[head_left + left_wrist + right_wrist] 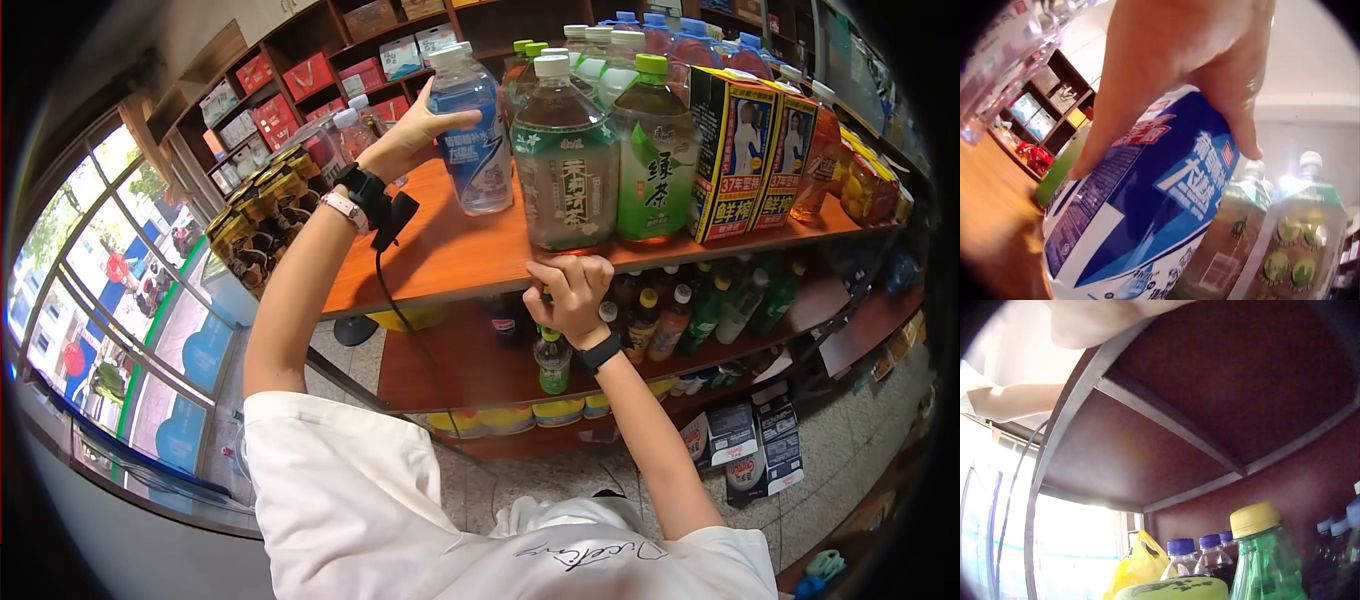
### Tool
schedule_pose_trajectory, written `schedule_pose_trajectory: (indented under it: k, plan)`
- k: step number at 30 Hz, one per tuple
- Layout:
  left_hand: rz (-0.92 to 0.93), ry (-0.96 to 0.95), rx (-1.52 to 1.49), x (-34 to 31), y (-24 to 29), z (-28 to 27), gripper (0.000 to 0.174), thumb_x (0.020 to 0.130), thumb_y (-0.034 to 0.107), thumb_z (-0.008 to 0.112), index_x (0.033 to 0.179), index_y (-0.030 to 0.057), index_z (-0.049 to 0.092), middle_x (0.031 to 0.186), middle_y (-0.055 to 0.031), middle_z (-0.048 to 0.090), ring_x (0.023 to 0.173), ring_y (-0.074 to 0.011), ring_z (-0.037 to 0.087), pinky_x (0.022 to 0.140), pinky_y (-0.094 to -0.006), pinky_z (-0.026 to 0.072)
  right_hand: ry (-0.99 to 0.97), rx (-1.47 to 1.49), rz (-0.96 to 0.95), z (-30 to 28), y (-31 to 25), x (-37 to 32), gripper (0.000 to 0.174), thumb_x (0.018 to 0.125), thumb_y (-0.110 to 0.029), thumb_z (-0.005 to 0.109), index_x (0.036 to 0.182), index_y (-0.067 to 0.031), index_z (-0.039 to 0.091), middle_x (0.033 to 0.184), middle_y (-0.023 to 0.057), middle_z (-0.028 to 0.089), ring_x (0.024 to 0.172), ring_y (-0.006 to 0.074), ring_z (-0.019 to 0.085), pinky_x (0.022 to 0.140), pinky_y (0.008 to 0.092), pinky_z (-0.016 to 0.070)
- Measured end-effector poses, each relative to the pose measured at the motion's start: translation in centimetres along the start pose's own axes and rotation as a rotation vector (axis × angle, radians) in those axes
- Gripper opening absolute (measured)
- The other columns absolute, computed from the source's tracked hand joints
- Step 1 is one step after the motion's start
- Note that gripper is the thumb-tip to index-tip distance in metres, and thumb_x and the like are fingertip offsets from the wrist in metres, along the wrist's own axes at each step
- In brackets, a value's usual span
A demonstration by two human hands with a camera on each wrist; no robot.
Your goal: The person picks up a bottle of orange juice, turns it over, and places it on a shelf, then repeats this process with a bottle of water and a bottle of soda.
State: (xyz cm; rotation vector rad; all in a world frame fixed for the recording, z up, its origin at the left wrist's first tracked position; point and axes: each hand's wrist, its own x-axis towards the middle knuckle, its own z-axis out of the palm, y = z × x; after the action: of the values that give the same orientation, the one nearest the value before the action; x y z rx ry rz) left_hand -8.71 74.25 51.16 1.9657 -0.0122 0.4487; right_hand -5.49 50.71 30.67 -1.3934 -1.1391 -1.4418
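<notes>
My left hand point(412, 128) grips a large clear bottle with a blue label point(480, 135), thumb across its front and fingers behind. The bottle is upright at the left end of the front row on the orange shelf top point(400, 250). In the left wrist view the thumb and fingers span the upper part of the blue label point(1154, 181). To its right stand a jasmine tea bottle point(567, 170) and a green tea bottle point(652, 160). At the shelf's front edge, below the jasmine tea, my right hand point(575, 295) rests with its fingers loosely curled and nothing in them.
Yellow-and-black cartons point(735, 160) stand right of the green tea. More bottles fill the row behind. On the lower shelf are smaller drinks, including a green bottle with a yellow cap point(1266, 562). A black cable point(400, 330) hangs from my left wrist. Gold-black packs point(265, 220) stand left.
</notes>
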Motion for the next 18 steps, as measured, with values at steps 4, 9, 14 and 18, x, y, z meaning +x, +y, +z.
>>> schedule_pose_trajectory:
  k: [4, 9, 14, 18]
  plan:
    - [0.026, -0.106, -0.028, -0.1, -1.3, -0.2, 0.093, 0.076, 0.026, 0.082, 0.147, 0.0125, 0.023, 0.135, -0.0072, 0.048, 0.124, -0.0201, 0.047, 0.097, -0.0432, 0.0448, -0.018, 0.027, 0.014, 0.1, 0.0, -0.4, 0.025, 0.070, -0.019, 0.064, 0.095, -0.0186, 0.065, 0.089, -0.0027, 0.057, 0.085, 0.0203, 0.047, 0.082, 0.0376, 0.0337]
    - [-0.067, -0.083, -0.041, -1.3, -1.3, 0.9, 0.067, 0.080, 0.029, 0.079, 0.134, 0.0080, 0.046, 0.122, -0.0044, 0.057, 0.110, -0.0158, 0.057, 0.090, -0.0383, 0.0511, 0.003, -0.003, 0.010, -0.1, -0.1, 0.0, 0.021, 0.074, -0.026, 0.063, 0.094, -0.0199, 0.065, 0.088, -0.0043, 0.058, 0.081, 0.0172, 0.049, 0.082, 0.0353, 0.0351]
    - [-0.084, -0.072, 0.005, -1.0, -1.6, 1.0, 0.060, 0.083, 0.031, 0.076, 0.131, 0.0081, 0.049, 0.120, -0.0042, 0.058, 0.106, -0.0144, 0.058, 0.087, -0.0350, 0.0514, 0.001, -0.025, 0.014, 0.3, -0.1, -0.3, 0.021, 0.074, -0.027, 0.063, 0.094, -0.0205, 0.065, 0.087, -0.0045, 0.058, 0.081, 0.0168, 0.049, 0.082, 0.0353, 0.0346]
    - [-0.061, -0.080, 0.090, -1.3, -1.1, 1.7, 0.050, 0.086, 0.034, 0.072, 0.125, 0.0073, 0.054, 0.114, -0.0028, 0.061, 0.102, -0.0118, 0.058, 0.083, -0.0310, 0.0507, 0.019, -0.033, 0.001, 0.5, 0.1, -0.6, 0.021, 0.074, -0.027, 0.062, 0.094, -0.0208, 0.065, 0.087, -0.0047, 0.058, 0.081, 0.0165, 0.049, 0.082, 0.0355, 0.0346]
